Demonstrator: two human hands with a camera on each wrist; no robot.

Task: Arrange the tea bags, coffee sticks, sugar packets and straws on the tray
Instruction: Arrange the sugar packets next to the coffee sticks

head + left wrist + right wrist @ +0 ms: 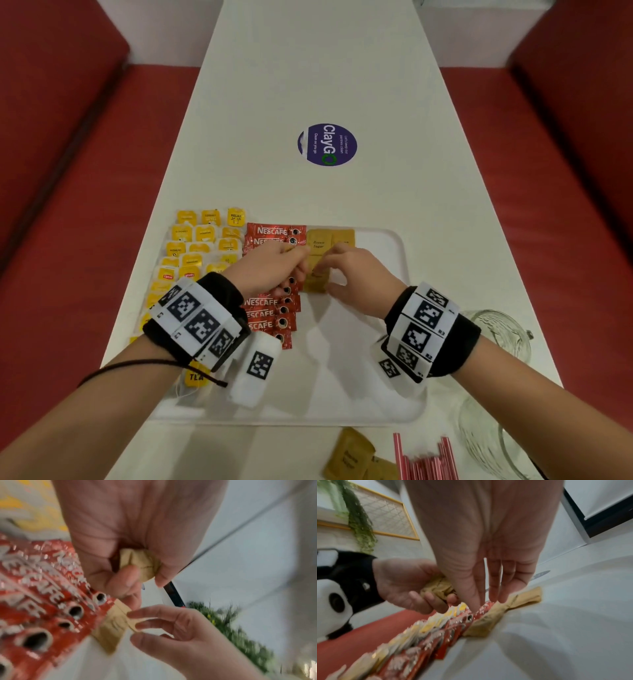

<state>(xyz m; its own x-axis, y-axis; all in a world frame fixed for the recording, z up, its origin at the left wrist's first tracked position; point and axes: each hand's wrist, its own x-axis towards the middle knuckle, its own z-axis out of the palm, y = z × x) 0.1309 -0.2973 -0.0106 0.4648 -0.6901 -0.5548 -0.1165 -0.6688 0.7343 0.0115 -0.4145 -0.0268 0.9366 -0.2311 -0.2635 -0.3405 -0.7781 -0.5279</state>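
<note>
Left hand (pixel 274 262) is curled around a small bunch of brown sugar packets (pixel 137 563), hovering over the red coffee sticks (pixel 270 315) on the white tray (pixel 397 246). Right hand (pixel 352 274) has its fingers mostly straight, fingertips (pixel 135 615) down on a sugar packet (pixel 315 281) lying in the column right beside the sticks. Yellow tea bags (pixel 202 240) fill the tray's left side; straws (pixel 424 459) and spare packets (pixel 349 452) sit off the tray, near edge.
</note>
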